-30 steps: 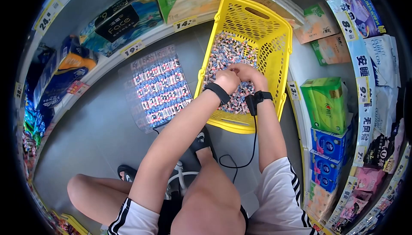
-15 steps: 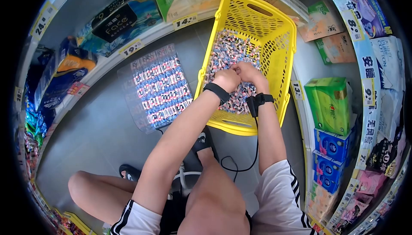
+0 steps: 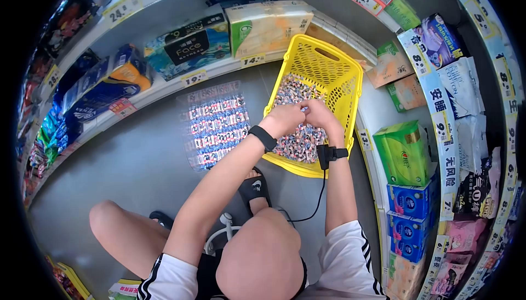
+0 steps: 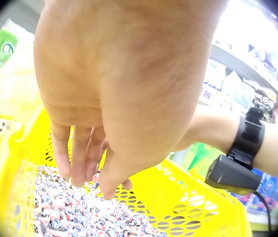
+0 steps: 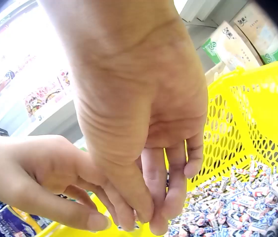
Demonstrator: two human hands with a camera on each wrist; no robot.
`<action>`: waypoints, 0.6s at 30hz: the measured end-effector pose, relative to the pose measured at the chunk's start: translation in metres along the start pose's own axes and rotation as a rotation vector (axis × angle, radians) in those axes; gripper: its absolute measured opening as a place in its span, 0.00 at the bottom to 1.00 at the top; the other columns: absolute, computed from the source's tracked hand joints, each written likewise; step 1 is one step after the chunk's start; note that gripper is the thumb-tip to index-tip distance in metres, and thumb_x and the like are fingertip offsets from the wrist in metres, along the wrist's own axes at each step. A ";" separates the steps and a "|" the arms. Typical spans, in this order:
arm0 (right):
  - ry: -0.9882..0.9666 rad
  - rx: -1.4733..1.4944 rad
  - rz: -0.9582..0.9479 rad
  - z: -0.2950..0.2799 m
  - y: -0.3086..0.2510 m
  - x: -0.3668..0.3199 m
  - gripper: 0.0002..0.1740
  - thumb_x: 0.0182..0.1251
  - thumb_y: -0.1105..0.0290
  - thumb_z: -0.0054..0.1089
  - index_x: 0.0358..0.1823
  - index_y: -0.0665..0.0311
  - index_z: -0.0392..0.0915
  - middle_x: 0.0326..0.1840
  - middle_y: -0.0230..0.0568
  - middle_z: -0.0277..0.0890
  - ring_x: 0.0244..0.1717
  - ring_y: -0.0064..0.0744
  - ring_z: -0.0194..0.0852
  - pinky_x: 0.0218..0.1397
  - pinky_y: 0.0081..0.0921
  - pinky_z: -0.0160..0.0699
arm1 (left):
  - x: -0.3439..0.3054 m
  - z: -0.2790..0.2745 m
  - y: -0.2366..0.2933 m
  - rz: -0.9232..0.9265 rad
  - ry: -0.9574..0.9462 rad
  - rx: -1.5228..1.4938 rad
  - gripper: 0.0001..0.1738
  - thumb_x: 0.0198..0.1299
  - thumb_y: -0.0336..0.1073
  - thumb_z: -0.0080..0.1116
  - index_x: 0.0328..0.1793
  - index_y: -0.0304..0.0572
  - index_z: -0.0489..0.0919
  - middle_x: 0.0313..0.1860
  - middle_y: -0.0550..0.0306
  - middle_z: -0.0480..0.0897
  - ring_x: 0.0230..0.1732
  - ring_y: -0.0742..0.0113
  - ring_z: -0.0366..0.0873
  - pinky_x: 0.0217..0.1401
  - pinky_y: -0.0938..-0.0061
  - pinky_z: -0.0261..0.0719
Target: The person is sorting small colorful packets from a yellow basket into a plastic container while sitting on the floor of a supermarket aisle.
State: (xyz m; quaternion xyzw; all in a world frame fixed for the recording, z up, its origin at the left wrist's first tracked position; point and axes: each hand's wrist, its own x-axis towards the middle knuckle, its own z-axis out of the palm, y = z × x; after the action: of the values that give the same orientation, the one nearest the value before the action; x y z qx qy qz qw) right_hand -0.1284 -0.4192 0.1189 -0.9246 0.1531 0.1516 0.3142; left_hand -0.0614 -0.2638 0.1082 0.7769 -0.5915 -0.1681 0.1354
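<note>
Wrapped candies (image 3: 298, 142) lie in a loose layer inside the yellow basket (image 3: 341, 75). Over them my left hand (image 3: 284, 119) and right hand (image 3: 322, 116) meet at the fingertips. A small blue-and-white wrapped candy (image 3: 304, 110) shows between them, pinched by both hands; fingers cover most of it. In the left wrist view my left hand (image 4: 114, 89) points down over the candies (image 4: 75, 210). In the right wrist view the thumb and fingers of my right hand (image 5: 134, 98) close together beside the left hand's (image 5: 45, 173) fingertips.
Left of the basket, a clear plastic sheet or tray (image 3: 192, 152) on the floor carries candies in rows. Shelves with tissue packs (image 3: 268, 26) stand behind, and more packs (image 3: 402, 153) line the right. A cable (image 3: 315, 212) hangs from the right wrist; a sandaled foot (image 3: 255, 189) is near the basket.
The head view has shifted, so basket and tray appear lower and more of the back shelves shows. Both hands remain together over the candies, with slight finger movement.
</note>
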 end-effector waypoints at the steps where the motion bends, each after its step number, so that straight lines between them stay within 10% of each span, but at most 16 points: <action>1: 0.000 0.027 0.009 -0.004 -0.014 -0.010 0.23 0.50 0.79 0.67 0.52 0.63 0.86 0.35 0.53 0.87 0.38 0.39 0.89 0.43 0.34 0.84 | -0.009 -0.005 -0.001 0.062 0.052 -0.031 0.19 0.58 0.22 0.56 0.58 0.35 0.78 0.59 0.43 0.80 0.52 0.43 0.83 0.50 0.53 0.84; 10: 0.129 -0.019 -0.334 -0.022 -0.124 -0.054 0.11 0.57 0.72 0.67 0.41 0.68 0.85 0.29 0.51 0.85 0.33 0.44 0.88 0.42 0.36 0.84 | -0.119 -0.077 0.000 0.167 0.504 -0.038 0.14 0.58 0.23 0.52 0.52 0.34 0.72 0.46 0.44 0.79 0.50 0.42 0.81 0.50 0.55 0.81; 18: 0.062 -0.045 -0.392 0.014 -0.197 -0.063 0.10 0.58 0.69 0.68 0.40 0.65 0.86 0.23 0.46 0.84 0.28 0.41 0.87 0.40 0.36 0.84 | -0.196 -0.084 -0.021 -0.031 0.526 -0.069 0.14 0.61 0.27 0.56 0.53 0.38 0.73 0.43 0.44 0.79 0.47 0.40 0.80 0.48 0.50 0.79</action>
State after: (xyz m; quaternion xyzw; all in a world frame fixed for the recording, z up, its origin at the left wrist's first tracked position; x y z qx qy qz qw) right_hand -0.1139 -0.2497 0.2372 -0.9477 -0.0237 0.0622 0.3123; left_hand -0.0555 -0.0687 0.1959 0.7978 -0.5179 0.0174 0.3082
